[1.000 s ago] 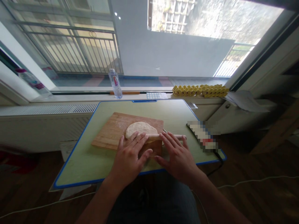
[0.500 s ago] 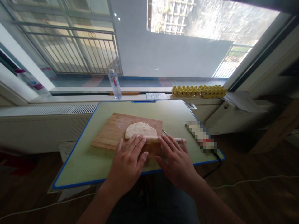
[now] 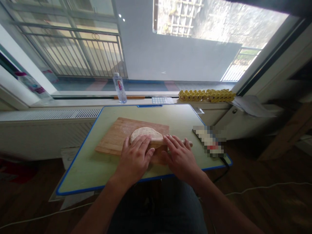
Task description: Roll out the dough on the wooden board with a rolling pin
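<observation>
A flattened round of dough [image 3: 146,132] lies on a wooden cutting board [image 3: 112,136], its near edge under a wooden rolling pin [image 3: 157,142]. My left hand [image 3: 136,154] rests over the pin's left part with stretched fingers, hiding that end and some of the dough. On the right part of the pin, my right hand [image 3: 179,154] lies with its fingers extended and slightly spread. The pin's right tip sticks out beyond that hand, past the board's edge. Both hands press from above rather than wrapping round the pin.
The board sits on a pale green table [image 3: 90,172] with a blue rim. A blurred-out flat object [image 3: 208,141] with a black cable lies at the table's right. A clear bottle [image 3: 120,87] and a yellow braided item [image 3: 207,96] stand on the windowsill. A radiator [image 3: 48,130] is at left.
Both hands and the rolling pin have moved slightly away from me, over the dough's near part. The board stays in place.
</observation>
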A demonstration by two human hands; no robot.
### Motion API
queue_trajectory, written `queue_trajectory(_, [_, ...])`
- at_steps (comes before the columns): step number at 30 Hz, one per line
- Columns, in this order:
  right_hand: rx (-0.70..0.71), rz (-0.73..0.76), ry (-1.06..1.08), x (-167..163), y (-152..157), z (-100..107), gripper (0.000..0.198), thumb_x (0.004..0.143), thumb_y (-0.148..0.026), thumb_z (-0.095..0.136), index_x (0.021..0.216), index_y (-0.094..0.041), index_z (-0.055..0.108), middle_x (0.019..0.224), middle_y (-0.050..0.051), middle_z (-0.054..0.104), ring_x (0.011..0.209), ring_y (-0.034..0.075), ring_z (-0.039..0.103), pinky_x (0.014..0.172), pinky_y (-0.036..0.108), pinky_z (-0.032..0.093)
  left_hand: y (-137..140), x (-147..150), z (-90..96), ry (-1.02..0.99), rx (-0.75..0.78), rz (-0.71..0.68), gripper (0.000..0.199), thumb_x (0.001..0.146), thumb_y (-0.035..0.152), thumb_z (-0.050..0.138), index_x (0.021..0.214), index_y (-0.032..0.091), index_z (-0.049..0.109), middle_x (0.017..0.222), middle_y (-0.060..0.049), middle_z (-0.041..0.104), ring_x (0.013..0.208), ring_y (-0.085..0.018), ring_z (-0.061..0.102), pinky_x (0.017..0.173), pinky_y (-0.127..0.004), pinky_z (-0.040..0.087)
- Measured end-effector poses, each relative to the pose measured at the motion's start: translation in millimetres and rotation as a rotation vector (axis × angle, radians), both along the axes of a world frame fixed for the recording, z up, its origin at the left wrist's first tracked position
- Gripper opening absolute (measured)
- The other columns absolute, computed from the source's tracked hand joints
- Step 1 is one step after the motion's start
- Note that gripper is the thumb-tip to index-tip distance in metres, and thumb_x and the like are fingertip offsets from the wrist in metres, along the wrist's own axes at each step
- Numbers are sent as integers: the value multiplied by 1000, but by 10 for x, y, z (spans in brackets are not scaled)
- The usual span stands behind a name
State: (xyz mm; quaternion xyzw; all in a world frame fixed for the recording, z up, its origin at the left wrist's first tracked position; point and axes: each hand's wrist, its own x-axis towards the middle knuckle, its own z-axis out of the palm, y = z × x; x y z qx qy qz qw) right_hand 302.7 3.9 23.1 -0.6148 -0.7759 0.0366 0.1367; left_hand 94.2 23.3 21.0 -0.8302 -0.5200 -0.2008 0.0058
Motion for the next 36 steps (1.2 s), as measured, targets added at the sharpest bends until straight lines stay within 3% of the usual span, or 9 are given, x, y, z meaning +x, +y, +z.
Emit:
queue_trajectory(6, [64, 32, 25, -5, -488, -95, 53, 109, -40, 41, 159, -24, 48, 167, 5, 43, 158, 29, 33, 128, 53, 20, -460, -107, -133, 45, 59, -32, 62, 108, 50, 43, 160, 18, 43, 165, -12, 45, 155, -31, 41, 128, -62, 25])
queue_trajectory(8, [54, 16, 19, -15, -401, -88, 55, 109, -42, 41, 161, -23, 45, 167, 5, 42, 158, 30, 32, 129, 56, 18, -382, -71, -124, 41, 31, -18, 63, 108, 52, 40, 160, 17, 43, 165, -12, 44, 155, -31, 40, 128, -63, 25])
queue_trajectory(13, [-25, -51, -40, -35, 170, 19, 55, 109, -47, 40, 159, -24, 46, 166, 4, 45, 158, 35, 31, 126, 70, 17, 183, 107, 6, 13, -113, 38, 59, 108, 54, 37, 154, 20, 52, 163, -11, 48, 155, -30, 40, 129, -66, 21])
queue_trajectory(16, [-30, -89, -55, -46, 324, 32, 57, 109, -49, 40, 159, -24, 46, 166, 5, 45, 157, 37, 32, 125, 72, 18, 390, 164, 42, 15, -146, 46, 61, 108, 54, 34, 155, 19, 50, 164, -12, 47, 157, -31, 37, 128, -69, 20])
queue_trajectory(21, [89, -60, -22, -38, -27, -119, 55, 110, -40, 35, 162, -24, 42, 169, 4, 40, 160, 30, 28, 129, 61, 15, 214, 98, 0, 29, -125, 26, 61, 109, 53, 29, 157, 20, 49, 166, -9, 45, 157, -28, 36, 129, -64, 22])
queue_trajectory(24, [104, -28, -14, -41, -268, -177, 58, 110, -45, 38, 162, -21, 42, 169, 6, 38, 161, 30, 24, 129, 60, 12, 22, 31, -33, 49, -93, 6, 61, 110, 52, 29, 158, 19, 46, 167, -9, 43, 158, -27, 35, 130, -62, 20])
queue_trajectory(27, [68, -30, -17, -58, -275, -156, 62, 109, -51, 38, 163, -20, 41, 170, 6, 35, 162, 31, 22, 129, 60, 13, 4, 10, -48, 72, -88, 4, 62, 110, 52, 29, 160, 20, 45, 168, -10, 41, 158, -28, 34, 131, -61, 20])
queue_trajectory(33, [-33, -89, -68, -59, 297, -8, 63, 110, -52, 35, 162, -18, 42, 170, 8, 36, 160, 35, 24, 127, 68, 12, 602, 180, 65, 107, -216, 10, 66, 110, 52, 22, 161, 17, 42, 169, -12, 38, 160, -30, 29, 128, -68, 19])
queue_trajectory(36, [-39, -113, -60, -67, 430, 31, 64, 109, -52, 36, 162, -17, 42, 170, 10, 37, 159, 37, 26, 126, 71, 13, 823, 250, 125, 110, -265, -5, 66, 109, 53, 20, 160, 17, 44, 169, -13, 39, 161, -32, 27, 127, -71, 16])
